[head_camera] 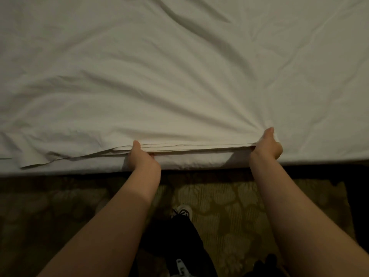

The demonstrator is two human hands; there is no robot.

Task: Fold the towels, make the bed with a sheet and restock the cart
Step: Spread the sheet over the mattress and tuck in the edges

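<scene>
A white sheet covers the bed and fills the upper part of the view, with wrinkles fanning out from the near edge. Along that edge the sheet is doubled into a layered fold. My left hand grips the fold's left end, thumb on top and fingers hidden underneath. My right hand grips the right end the same way, thumb pressed on the cloth. To the left, the loose sheet edge lies rumpled on the bed's side.
The bed's near side drops to a patterned carpet. My dark trouser leg and a white shoe stand close to the bed. Dark shapes lie at the bottom right.
</scene>
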